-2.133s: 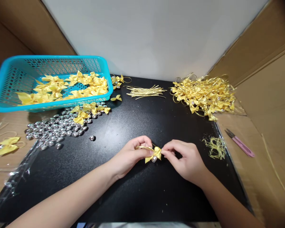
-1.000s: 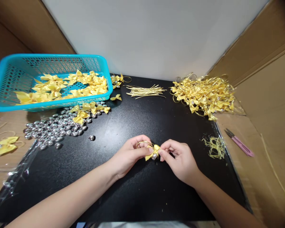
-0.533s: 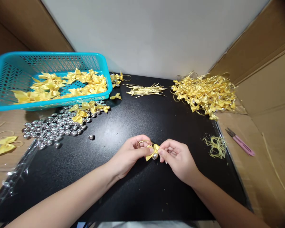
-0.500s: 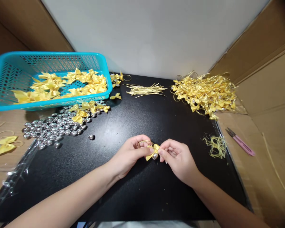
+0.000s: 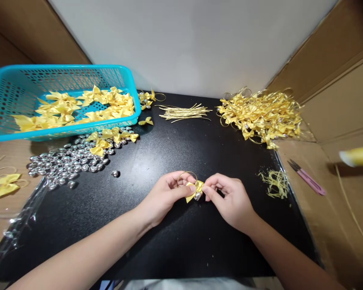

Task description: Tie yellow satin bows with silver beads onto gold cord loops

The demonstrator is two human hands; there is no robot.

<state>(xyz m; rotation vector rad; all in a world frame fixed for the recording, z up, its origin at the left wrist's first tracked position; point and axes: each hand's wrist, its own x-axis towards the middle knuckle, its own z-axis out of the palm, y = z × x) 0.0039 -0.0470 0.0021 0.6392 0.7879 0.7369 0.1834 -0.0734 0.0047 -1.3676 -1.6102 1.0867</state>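
Observation:
Over the middle of the black table, a yellow ribbon bow [image 5: 191, 198] with a silver bead [image 5: 197, 196] under its knot sits between my hands. My left hand [image 5: 166, 195] pinches the bow's left side between thumb and fingers. A thin gold cord loop [image 5: 188, 172] rises above those fingers. On the bow's right end, the thumb and forefinger of my right hand [image 5: 226, 197] are pinched together, its other fingers curled. The fingers partly cover the bow.
Yellow bows lie in a blue basket [image 5: 63, 131], with silver beads [image 5: 66, 163] in front. Gold cords [image 5: 184, 112] lie at the back, finished-looking bows [image 5: 260, 117] heaped right. Cord scraps [image 5: 275, 184] and pink-handled snips [image 5: 308, 180] sit right. A blurred yellow cylinder [image 5: 358, 156] enters from the right edge.
The gold loop stands rounder and higher above my left fingers. My right hand has shifted slightly on the bow's end. A yellow cylinder has appeared at the right edge.

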